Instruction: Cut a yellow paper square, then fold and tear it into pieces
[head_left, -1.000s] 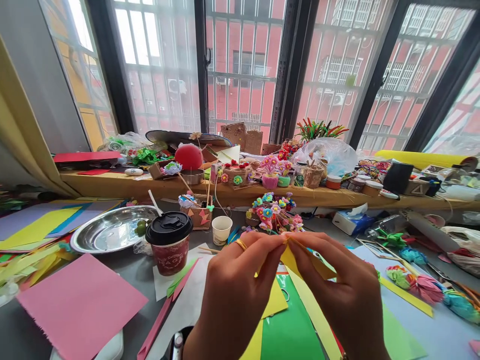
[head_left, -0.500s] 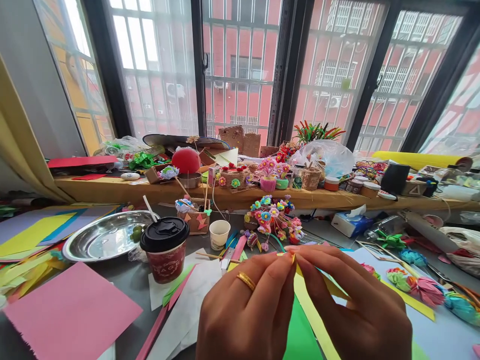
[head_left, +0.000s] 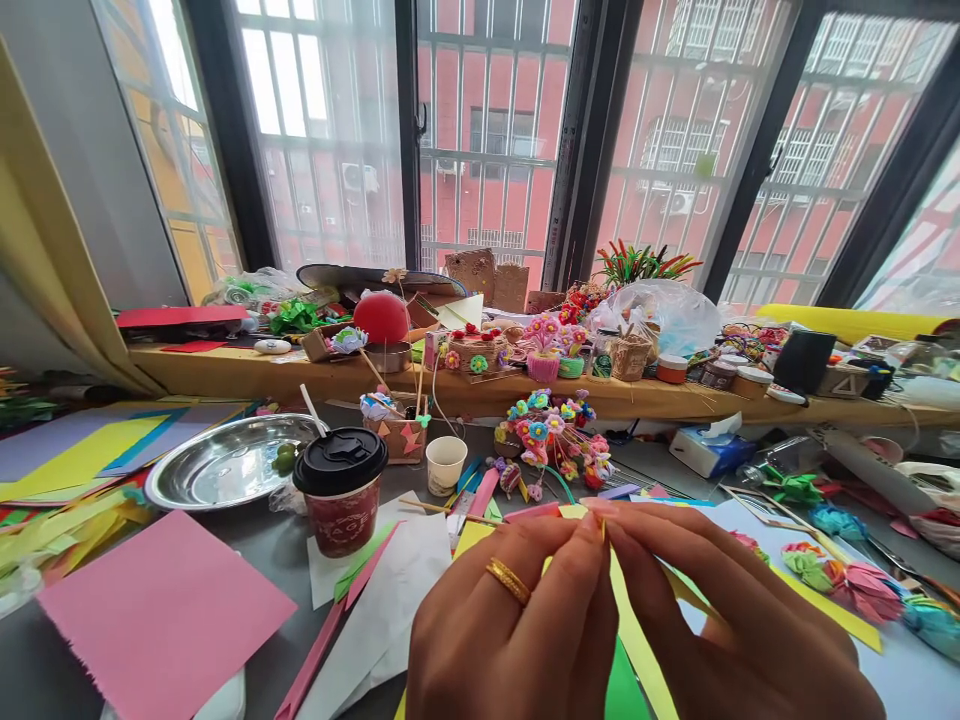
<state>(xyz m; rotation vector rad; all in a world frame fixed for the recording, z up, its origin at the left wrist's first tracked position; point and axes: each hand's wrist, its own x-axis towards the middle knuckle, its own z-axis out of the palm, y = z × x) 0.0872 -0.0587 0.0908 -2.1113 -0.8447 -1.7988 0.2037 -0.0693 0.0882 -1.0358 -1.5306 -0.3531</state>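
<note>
My left hand [head_left: 514, 625], with a gold ring on one finger, pinches a narrow piece of yellow paper [head_left: 691, 592]. Fingertip to fingertip with it, my right hand [head_left: 765, 620] is closed on the same paper, which trails behind its fingers. Most of the paper is hidden by my fingers. Below the hands lie a green sheet [head_left: 628, 685] and pale yellow strips [head_left: 637, 640]. Just beyond the fingertips stands a bunch of colourful small flowers [head_left: 551, 435].
To the left are a lidded coffee cup [head_left: 341, 500], a metal tray [head_left: 176, 490] and a pink sheet [head_left: 169, 610]. A white paper cup [head_left: 446, 465] stands near a cardboard holder [head_left: 405, 440]. Crumpled paper flowers [head_left: 870, 590] lie at right, before a tissue box [head_left: 705, 450].
The view has shifted slightly, so the table and window sit a little further right. Both hands stay pinched together on the yellow paper, slightly lower in the view.
</note>
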